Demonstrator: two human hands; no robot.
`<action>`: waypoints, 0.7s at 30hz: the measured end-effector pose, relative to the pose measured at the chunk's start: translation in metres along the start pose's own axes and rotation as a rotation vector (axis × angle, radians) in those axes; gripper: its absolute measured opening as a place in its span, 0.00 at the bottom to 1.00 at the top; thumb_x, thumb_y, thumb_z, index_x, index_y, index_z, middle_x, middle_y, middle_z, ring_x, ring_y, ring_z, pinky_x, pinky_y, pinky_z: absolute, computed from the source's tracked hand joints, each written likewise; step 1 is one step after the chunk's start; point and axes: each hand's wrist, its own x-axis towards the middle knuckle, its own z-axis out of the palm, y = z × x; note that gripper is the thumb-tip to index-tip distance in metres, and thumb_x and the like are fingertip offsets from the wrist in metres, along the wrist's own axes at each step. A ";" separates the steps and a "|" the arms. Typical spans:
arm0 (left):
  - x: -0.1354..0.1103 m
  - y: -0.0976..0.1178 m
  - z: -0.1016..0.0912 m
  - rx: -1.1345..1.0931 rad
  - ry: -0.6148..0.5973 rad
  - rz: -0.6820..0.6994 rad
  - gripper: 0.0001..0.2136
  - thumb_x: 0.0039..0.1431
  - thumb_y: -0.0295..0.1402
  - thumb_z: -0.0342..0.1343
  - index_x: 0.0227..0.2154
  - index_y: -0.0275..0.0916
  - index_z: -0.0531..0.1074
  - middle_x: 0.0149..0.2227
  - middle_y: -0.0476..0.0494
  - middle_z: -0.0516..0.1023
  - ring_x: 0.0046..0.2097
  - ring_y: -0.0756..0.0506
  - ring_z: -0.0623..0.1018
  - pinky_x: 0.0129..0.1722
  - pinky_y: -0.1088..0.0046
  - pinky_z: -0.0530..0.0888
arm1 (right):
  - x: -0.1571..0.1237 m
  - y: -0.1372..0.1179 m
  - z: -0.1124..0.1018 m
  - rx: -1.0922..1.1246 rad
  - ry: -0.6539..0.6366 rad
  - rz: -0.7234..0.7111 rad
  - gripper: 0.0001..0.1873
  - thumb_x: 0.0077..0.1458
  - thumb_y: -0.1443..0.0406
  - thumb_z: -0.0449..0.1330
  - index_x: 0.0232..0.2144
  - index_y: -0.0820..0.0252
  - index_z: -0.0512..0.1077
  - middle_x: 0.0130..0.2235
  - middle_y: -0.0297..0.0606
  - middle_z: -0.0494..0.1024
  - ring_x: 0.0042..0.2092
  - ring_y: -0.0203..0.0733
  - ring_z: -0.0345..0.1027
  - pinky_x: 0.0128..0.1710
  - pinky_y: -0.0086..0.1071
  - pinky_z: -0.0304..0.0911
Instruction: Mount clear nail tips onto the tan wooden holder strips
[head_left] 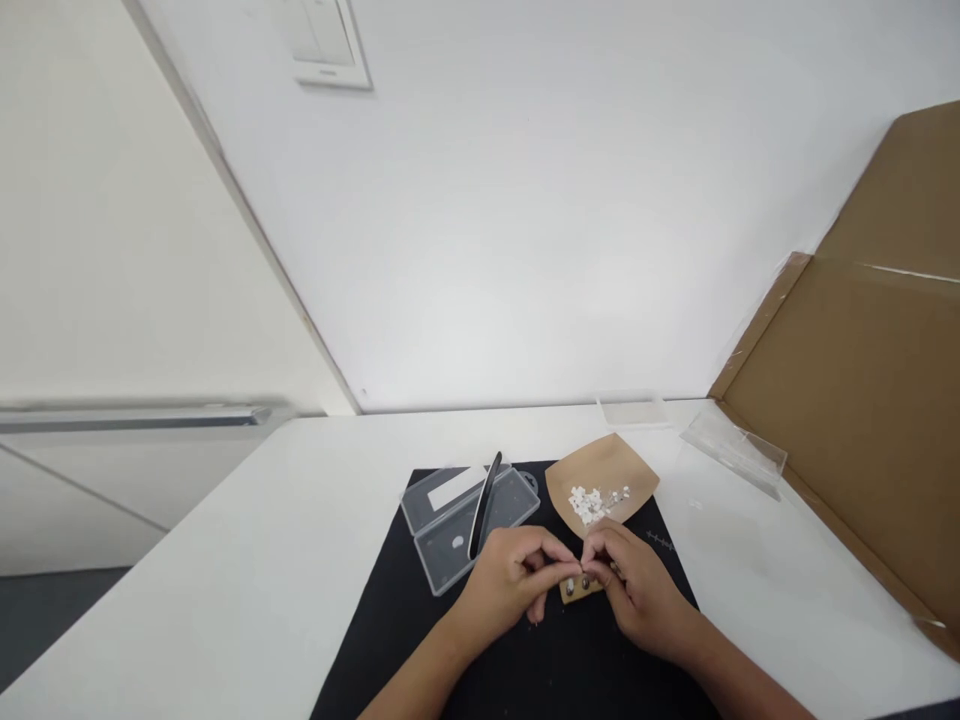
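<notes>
My left hand point(517, 572) and my right hand point(637, 588) meet over a small tan block point(579, 597) on a black mat point(547, 660). Small shiny metal bits sit on the block's top, which the fingers partly cover. Thumb and forefinger of each hand are pinched together just above it, fingertips almost touching. Whatever lies between them is too small to make out. Right behind the hands stands a brown paper tray point(609, 458) holding a pile of small white pieces point(589, 503).
Left of the hands lies an opened clear plastic case point(442, 560), with a slim black-and-white curved tool point(484, 508) across it. Clear plastic boxes point(735, 450) rest on the white table point(300, 540) near the wall. Brown cardboard point(862, 400) borders the right side.
</notes>
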 end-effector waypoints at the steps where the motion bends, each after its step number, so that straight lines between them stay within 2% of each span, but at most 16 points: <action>1: 0.001 -0.001 -0.001 0.032 0.011 0.007 0.18 0.65 0.49 0.67 0.35 0.36 0.83 0.17 0.52 0.75 0.17 0.52 0.76 0.21 0.82 0.70 | 0.001 0.001 0.001 -0.017 0.001 -0.005 0.08 0.73 0.69 0.52 0.40 0.53 0.67 0.40 0.36 0.73 0.40 0.42 0.68 0.41 0.35 0.63; 3: 0.002 -0.003 -0.004 0.107 0.058 0.090 0.18 0.65 0.49 0.67 0.39 0.36 0.82 0.22 0.51 0.79 0.18 0.52 0.77 0.22 0.80 0.72 | 0.002 0.002 0.002 -0.038 0.001 -0.015 0.09 0.73 0.70 0.51 0.40 0.53 0.65 0.40 0.36 0.72 0.40 0.43 0.68 0.41 0.35 0.63; 5: 0.002 -0.004 -0.008 0.261 0.098 0.237 0.17 0.68 0.49 0.65 0.40 0.37 0.82 0.30 0.47 0.84 0.20 0.53 0.76 0.25 0.78 0.73 | 0.004 0.002 0.001 -0.045 0.006 -0.020 0.09 0.73 0.71 0.50 0.39 0.53 0.64 0.41 0.37 0.71 0.41 0.43 0.68 0.41 0.36 0.63; 7: 0.002 -0.003 -0.012 0.443 0.109 0.396 0.16 0.69 0.48 0.64 0.40 0.38 0.82 0.35 0.45 0.84 0.27 0.51 0.78 0.30 0.75 0.73 | 0.005 0.002 -0.003 -0.059 0.011 -0.027 0.08 0.73 0.71 0.51 0.40 0.53 0.64 0.41 0.38 0.71 0.43 0.44 0.68 0.44 0.37 0.65; 8: 0.002 -0.002 -0.013 0.499 0.096 0.452 0.16 0.68 0.48 0.65 0.42 0.39 0.81 0.36 0.45 0.84 0.28 0.50 0.77 0.31 0.74 0.73 | 0.005 0.001 -0.007 -0.067 -0.003 -0.029 0.08 0.73 0.71 0.51 0.40 0.53 0.65 0.42 0.38 0.71 0.43 0.44 0.68 0.44 0.37 0.65; 11: 0.002 0.000 -0.017 0.588 -0.003 0.525 0.19 0.63 0.49 0.70 0.44 0.39 0.80 0.40 0.42 0.82 0.41 0.43 0.79 0.42 0.68 0.76 | 0.009 -0.002 -0.024 -0.142 -0.114 0.000 0.08 0.73 0.71 0.51 0.40 0.54 0.65 0.42 0.39 0.71 0.42 0.44 0.68 0.44 0.38 0.66; 13: 0.002 -0.001 -0.018 0.614 -0.098 0.502 0.20 0.61 0.49 0.70 0.47 0.40 0.80 0.42 0.41 0.81 0.44 0.42 0.79 0.45 0.66 0.76 | 0.014 -0.006 -0.039 -0.224 -0.211 0.028 0.09 0.72 0.72 0.51 0.40 0.55 0.65 0.43 0.39 0.71 0.42 0.43 0.68 0.43 0.38 0.65; 15: 0.003 -0.002 -0.017 0.623 -0.173 0.459 0.18 0.62 0.47 0.70 0.46 0.40 0.80 0.43 0.42 0.81 0.45 0.41 0.78 0.47 0.66 0.75 | 0.021 -0.011 -0.052 -0.286 -0.372 0.023 0.09 0.71 0.73 0.51 0.40 0.56 0.66 0.43 0.39 0.72 0.40 0.42 0.68 0.41 0.37 0.64; 17: 0.003 -0.005 -0.014 0.624 -0.202 0.417 0.16 0.63 0.45 0.70 0.45 0.40 0.80 0.43 0.42 0.80 0.45 0.41 0.79 0.46 0.66 0.75 | 0.029 -0.014 -0.060 -0.330 -0.517 0.012 0.10 0.70 0.74 0.52 0.38 0.56 0.67 0.42 0.38 0.72 0.38 0.41 0.67 0.38 0.36 0.63; 21: 0.004 -0.009 -0.004 0.572 -0.180 0.374 0.15 0.64 0.44 0.69 0.46 0.40 0.80 0.44 0.42 0.79 0.47 0.42 0.78 0.47 0.67 0.75 | 0.037 -0.011 -0.062 -0.350 -0.543 0.008 0.11 0.70 0.74 0.52 0.37 0.57 0.69 0.41 0.39 0.73 0.39 0.42 0.68 0.40 0.36 0.64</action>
